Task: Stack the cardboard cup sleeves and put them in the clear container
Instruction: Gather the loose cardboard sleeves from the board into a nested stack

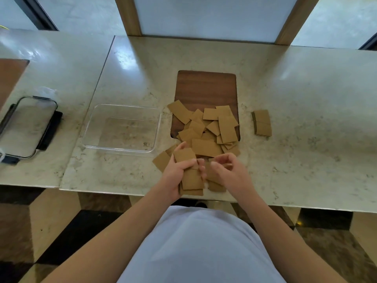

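While we look down over the pale, veined marble counter [295,123], our left hand [179,172] sits at about six o'clock of the scene, its fingers closed around a small stack of flat cardboard cup sleeves [191,180], thumb pressed across the top one. Our right hand [228,172] is just beside it at the three o'clock side, fingers curled and pinched on another sleeve [213,174] whose edge touches the held stack. Each sleeve is a matte brown, slightly tapered rectangle.

At twelve o'clock from the hands lies the loose pile of sleeves [206,131], overlapping at all angles, spread half across the near end of a dark wood-grain board [206,88] with rounded corners and half onto the stone. One sleeve [162,161] lies at nine o'clock of the left hand, partly under it. Well apart at two o'clock rests a neat separate stack of sleeves [262,122] on the bare counter.

The clear container [122,129], a shallow, glossy, rounded rectangle with nothing in it, sits at ten o'clock, just beside the board's left edge. Farther out at nine o'clock lies its transparent lid [28,127] with dark clips, on the neighbouring slab.
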Available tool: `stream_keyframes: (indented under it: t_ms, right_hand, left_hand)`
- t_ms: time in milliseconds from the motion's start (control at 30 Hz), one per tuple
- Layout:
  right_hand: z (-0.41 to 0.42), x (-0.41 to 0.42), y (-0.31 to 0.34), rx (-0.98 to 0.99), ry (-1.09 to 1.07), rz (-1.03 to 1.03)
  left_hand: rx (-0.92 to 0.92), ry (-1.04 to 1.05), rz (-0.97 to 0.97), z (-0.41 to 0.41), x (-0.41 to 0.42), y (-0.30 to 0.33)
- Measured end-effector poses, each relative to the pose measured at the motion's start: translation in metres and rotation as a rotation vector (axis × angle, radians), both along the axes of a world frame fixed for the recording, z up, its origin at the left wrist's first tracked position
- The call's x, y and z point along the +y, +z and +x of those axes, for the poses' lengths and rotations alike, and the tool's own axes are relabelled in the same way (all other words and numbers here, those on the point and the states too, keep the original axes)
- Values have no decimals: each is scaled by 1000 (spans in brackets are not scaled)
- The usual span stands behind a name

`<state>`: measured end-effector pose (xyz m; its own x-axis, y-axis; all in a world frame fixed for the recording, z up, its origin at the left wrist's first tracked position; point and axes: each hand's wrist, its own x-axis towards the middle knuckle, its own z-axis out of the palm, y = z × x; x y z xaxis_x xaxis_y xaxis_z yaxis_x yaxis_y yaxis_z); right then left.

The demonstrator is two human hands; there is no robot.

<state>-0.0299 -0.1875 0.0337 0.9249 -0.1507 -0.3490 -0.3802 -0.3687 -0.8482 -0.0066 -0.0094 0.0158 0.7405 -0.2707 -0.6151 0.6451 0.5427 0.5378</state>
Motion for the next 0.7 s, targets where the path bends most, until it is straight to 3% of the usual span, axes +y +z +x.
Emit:
stream_keyframes:
  t_ms: [133, 267, 533, 700]
  right_hand:
    - [-7, -34, -39, 81, 31, -212]
    - [-8, -39, -71, 175, 240, -445]
    - [11, -10, -85, -118, 447, -741]
    - [19, -7, -96, -96, 540, -891]
  left_hand:
    - [52, 5, -131, -15, -1, 1]
    - [97, 37, -257, -26, 4, 4]
    - [104, 48, -190, -29, 15, 6]
    - [107, 74, -162, -20, 16, -5]
